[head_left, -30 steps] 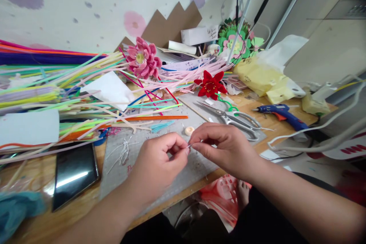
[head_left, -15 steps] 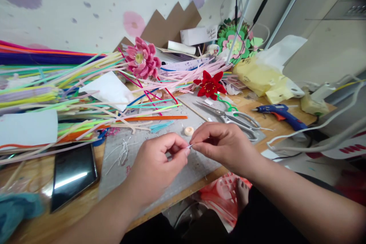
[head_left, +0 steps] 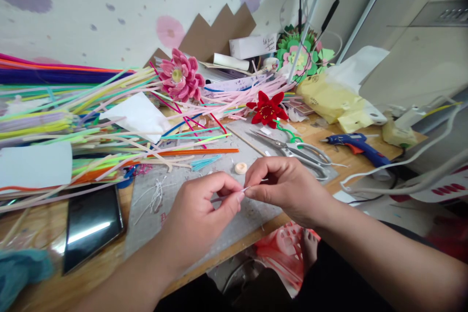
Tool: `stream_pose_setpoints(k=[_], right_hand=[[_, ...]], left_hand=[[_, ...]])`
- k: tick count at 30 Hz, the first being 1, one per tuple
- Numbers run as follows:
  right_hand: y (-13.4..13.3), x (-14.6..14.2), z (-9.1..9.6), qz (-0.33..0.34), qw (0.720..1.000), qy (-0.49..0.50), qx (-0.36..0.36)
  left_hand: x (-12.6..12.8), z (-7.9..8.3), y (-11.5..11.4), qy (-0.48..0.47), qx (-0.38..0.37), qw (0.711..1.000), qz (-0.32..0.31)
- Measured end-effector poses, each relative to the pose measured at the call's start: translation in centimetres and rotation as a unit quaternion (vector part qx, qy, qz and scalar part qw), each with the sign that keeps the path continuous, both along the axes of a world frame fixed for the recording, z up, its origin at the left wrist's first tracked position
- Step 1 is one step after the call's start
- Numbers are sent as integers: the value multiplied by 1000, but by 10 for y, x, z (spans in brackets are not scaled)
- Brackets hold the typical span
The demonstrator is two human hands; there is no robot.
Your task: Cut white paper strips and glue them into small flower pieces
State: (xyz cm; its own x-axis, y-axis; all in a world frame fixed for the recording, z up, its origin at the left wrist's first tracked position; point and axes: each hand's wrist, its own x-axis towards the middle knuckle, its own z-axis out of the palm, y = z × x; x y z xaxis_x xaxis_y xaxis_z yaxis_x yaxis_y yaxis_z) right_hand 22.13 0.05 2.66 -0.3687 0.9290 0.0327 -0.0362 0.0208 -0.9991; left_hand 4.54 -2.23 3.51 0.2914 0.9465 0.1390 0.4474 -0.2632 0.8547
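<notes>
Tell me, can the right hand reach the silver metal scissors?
Probably yes: the silver metal scissors lie uncovered just beyond the right hand, though its fingers pinch a thin white strand.

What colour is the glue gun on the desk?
The glue gun is blue with an orange trigger, clearest in the head view.

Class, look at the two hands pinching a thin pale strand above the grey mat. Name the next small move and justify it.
Probably a small twist of the thin pale strand by the right hand against the left hand: both fingertip grips meet on it above the grey mat, with only a short stretch showing between them.
</notes>
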Motion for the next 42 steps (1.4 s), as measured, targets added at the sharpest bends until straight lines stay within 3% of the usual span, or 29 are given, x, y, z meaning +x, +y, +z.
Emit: stream_pose_setpoints(k=[9,16,27,34,37,42], right_hand=[[0,2,1,15,999,14,-35],[-1,-1,-1,-15,1000,1,-20],[-2,-5,-6,-7,994,87,-67],[4,5,-9,60,982,121,-134],[5,8,-9,48,989,105,-98],[3,4,-3,-6,1000,-13,4]], left_hand=[[-1,-2,1,3,-23,1000,18],[-1,-6,1,-20,-38,999,20],[1,-4,1,-26,-53,998,16],[-1,-4,1,-70,-92,992,39],[0,-2,2,-76,-108,990,52],[1,-3,2,-82,-130,987,56]])
